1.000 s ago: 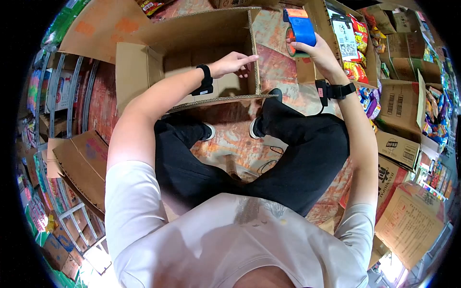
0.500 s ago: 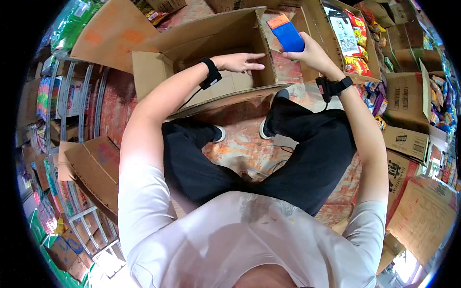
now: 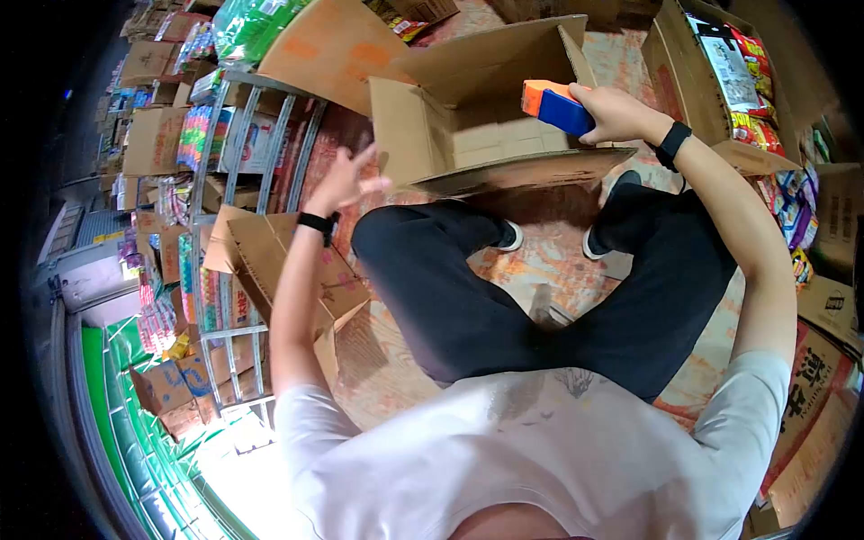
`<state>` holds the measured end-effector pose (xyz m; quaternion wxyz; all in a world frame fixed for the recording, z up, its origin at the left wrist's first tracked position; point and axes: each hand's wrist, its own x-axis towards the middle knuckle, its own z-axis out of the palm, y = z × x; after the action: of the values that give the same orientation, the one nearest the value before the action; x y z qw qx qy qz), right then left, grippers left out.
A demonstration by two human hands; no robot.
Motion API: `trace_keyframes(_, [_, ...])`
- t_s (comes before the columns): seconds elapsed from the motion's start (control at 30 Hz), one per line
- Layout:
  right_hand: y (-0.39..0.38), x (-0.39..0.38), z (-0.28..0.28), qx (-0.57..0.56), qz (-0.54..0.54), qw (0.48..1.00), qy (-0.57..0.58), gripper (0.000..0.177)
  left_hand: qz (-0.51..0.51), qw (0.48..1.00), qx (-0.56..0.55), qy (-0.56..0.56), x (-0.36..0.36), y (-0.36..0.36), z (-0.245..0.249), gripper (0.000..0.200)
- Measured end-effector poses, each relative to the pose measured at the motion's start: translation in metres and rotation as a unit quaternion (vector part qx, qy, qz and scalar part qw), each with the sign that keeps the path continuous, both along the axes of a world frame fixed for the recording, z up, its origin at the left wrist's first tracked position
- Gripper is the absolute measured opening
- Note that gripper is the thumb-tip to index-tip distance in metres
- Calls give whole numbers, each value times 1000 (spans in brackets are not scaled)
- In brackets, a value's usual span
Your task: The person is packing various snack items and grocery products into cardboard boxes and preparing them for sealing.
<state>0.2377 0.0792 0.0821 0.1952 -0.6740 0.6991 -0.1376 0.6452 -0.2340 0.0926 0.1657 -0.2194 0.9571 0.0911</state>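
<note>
A blue-and-orange block-shaped object (image 3: 567, 112) is in my right hand (image 3: 621, 114), whose fingers are closed around one end of it. That hand hovers over the right part of an open cardboard box (image 3: 504, 171), and the object's orange end points left. My left hand (image 3: 346, 182) has its fingers spread and holds nothing. It is just left of the box's left flap (image 3: 405, 126), above the floor. Inside the box, the part of the bottom that shows is bare cardboard.
A carton (image 3: 688, 85) of snack bags (image 3: 754, 85) stands at the right. On the left are a metal ladder-like rack (image 3: 243, 148) and a smaller open carton (image 3: 261, 252). My legs (image 3: 441, 288) are spread on the worn red floor. Stacked goods line both sides.
My left hand has left the space over the box and moved left, its fingers spreading. My right hand still holds the blue-and-orange object, now tilted more sideways. The view has turned left.
</note>
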Motion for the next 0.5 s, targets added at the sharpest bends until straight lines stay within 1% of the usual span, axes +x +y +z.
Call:
trace_keyframes(0.03, [-1, 3, 1, -4, 4, 1000, 11, 57, -8, 999, 22, -29, 17, 0, -21, 88])
trace_keyframes(0.07, [-2, 5, 3, -8, 8, 1000, 24, 57, -74, 978, 166, 100, 30, 0, -45, 96])
trace_keyframes(0.1, [-4, 5, 3, -11, 12, 1000, 26, 57, -71, 979, 163, 102, 24, 13, -37, 96])
trace_keyframes(0.13, [-5, 5, 3, -7, 20, 999, 45, 58, 22, 952, 291, 88, 13, 37, -22, 97])
trace_keyframes(0.17, [-6, 6, 2, -2, 28, 998, 63, 59, 113, 901, 413, 71, 3, 54, -15, 98])
trace_keyframes(0.2, [-6, 5, 1, -4, 29, 997, 65, 59, 92, 904, 396, 133, 0, 57, -26, 90])
trace_keyframes(0.23, [-4, 5, -1, -19, 41, 995, 85, 60, 92, 904, 396, 133, -7, 56, -28, 90])
trace_keyframes(0.27, [-3, 5, -2, -32, 53, 992, 106, 61, 24, 947, 308, 92, -16, 52, -29, 85])
trace_keyframes(0.3, [-2, 8, 1, -30, 53, 992, 111, 61, -45, 974, 216, 53, -23, 53, -30, 79])
trace_keyframes(0.33, [0, 9, 4, 3, 50, 989, 139, 64, -95, 959, 230, 138, -33, 59, -28, 52])
trace_keyframes(0.37, [1, 9, 7, 37, 46, 984, 166, 67, -97, 957, 231, 144, -39, 57, -32, 52])
trace_keyframes(0.4, [4, 5, 2, 28, 54, 982, 176, 70, -89, 965, 235, 75, -47, 50, -42, 41])
trace_keyframes(0.43, [6, 4, 5, 30, 54, 982, 178, 70, -80, 968, 237, 4, -55, 46, -47, 34])
trace_keyframes(0.47, [8, 4, 7, 48, 60, 981, 179, 70, -91, 978, 184, -29, -59, 43, -52, 32])
trace_keyframes(0.5, [9, 3, 9, 63, 63, 979, 181, 70, -96, 978, 183, -30, -63, 44, -48, 32])
